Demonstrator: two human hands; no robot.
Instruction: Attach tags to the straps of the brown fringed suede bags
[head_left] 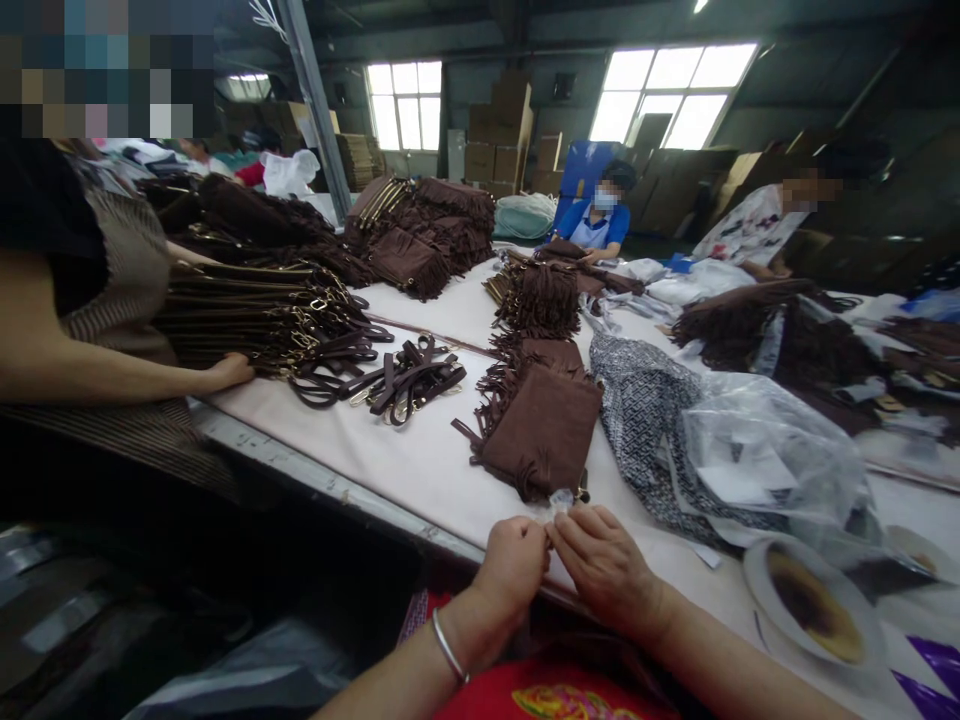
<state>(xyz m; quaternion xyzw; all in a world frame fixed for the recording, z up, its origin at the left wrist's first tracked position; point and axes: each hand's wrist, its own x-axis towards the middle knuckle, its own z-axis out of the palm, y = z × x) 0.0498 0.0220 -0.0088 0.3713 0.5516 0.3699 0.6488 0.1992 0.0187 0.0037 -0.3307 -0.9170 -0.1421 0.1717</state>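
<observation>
— plastic wisp [559, 499], small, clear and crinkled: where is it?
— at the near edge of the table [420, 470], just beside the near corner of the brown fringed pouch [541, 425].
— and the hands?
— left hand [516, 562], with a silver bangle [448, 648] on its wrist, and right hand [604, 566] meet there. the fingertips of both are pinched together on the wisp.
— any writing?
— white slips [739, 480] lie in a clear bag [772, 440] to the right; their print is too blurred to read.
</observation>
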